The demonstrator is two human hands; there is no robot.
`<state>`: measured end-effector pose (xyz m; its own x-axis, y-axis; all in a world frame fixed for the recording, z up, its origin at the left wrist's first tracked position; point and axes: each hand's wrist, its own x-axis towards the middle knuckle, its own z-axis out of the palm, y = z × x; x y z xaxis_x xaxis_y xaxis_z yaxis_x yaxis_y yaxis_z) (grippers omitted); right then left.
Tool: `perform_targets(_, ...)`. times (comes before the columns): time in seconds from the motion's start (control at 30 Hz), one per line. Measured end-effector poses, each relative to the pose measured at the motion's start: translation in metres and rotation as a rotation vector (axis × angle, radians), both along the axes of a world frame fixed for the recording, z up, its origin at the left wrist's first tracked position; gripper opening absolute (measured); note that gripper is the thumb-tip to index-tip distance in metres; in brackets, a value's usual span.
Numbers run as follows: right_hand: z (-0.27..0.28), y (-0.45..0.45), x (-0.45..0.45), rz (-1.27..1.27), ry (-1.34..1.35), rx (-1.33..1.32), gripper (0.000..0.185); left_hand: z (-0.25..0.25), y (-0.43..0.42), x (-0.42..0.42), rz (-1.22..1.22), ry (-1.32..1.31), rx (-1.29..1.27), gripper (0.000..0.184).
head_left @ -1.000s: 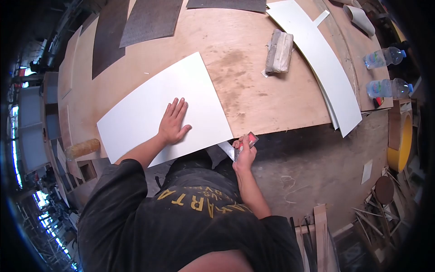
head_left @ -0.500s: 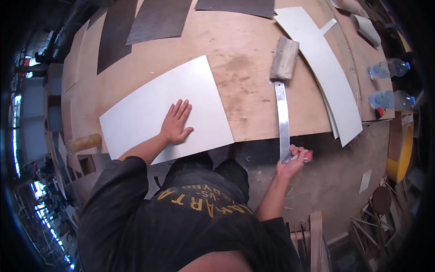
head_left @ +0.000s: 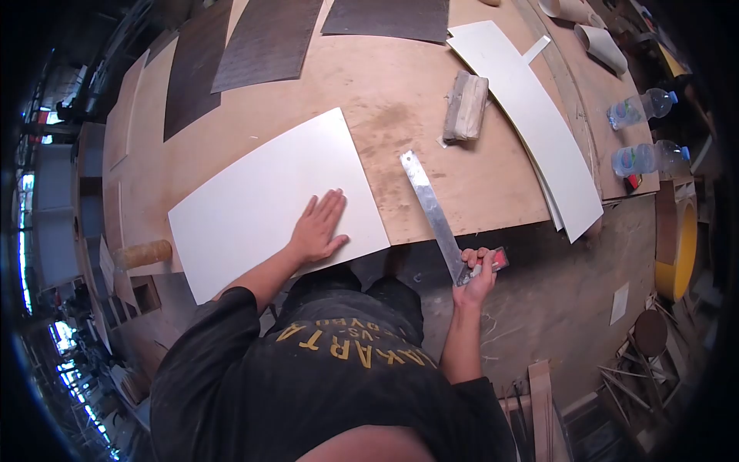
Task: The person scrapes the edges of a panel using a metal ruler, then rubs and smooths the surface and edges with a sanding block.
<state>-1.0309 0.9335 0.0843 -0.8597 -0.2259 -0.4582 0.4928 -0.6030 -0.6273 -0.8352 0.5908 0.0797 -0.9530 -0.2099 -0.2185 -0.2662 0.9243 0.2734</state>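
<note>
Flat on a white sheet [head_left: 262, 200] lies my left hand [head_left: 319, 229], its fingers stretched out near the sheet's right front part. The sheet rests on the wooden table [head_left: 400, 185], close to its front edge. My right hand [head_left: 476, 279] is wrapped around the handle of a try square [head_left: 431, 204]. Its long metal blade slants up and left over the table, with the tip apart from the sheet's right edge. A grey-brown block [head_left: 466, 106] sits beyond the blade.
Long white curved strips [head_left: 531, 115] lie on the right. Dark panels [head_left: 265, 46] line the far side. Two plastic bottles [head_left: 635, 159] lie at the right edge. A brown roll [head_left: 142, 254] is by the left corner. Wood scraps [head_left: 631, 389] lie on the floor.
My right hand has swung the try square's blade leftward, away from the block and toward the white sheet. My left hand has slid right and nearer the sheet's front edge. The view has shifted slightly.
</note>
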Motion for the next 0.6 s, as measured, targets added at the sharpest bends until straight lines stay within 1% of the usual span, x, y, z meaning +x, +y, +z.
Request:
perform_targets(0.1,-0.004,0.006,0.002,0.012,-0.016,0.014,0.035,-0.003,-0.017,0.011,0.197,0.010,-0.128,0.101)
perform_targets(0.17,-0.005,0.009,0.005,0.000,-0.034,0.024,0.036,-0.008,-0.013,0.010,0.254,0.003,-0.125,0.104)
perform_targets(0.27,-0.011,0.010,0.008,-0.002,-0.069,0.014,0.036,-0.012,0.010,0.003,0.280,0.069,-0.087,0.107)
perform_targets(0.4,-0.019,0.012,0.012,-0.004,-0.093,-0.014,0.036,-0.006,0.026,0.002,0.120,0.069,-0.029,0.106)
perform_targets(0.5,-0.022,0.014,0.014,-0.026,-0.143,-0.056,0.036,-0.003,0.013,-0.001,0.137,0.012,-0.105,0.105)
perform_targets(0.6,-0.025,0.019,0.014,-0.003,-0.100,-0.093,0.037,-0.009,0.015,-0.010,0.273,0.071,-0.079,0.103)
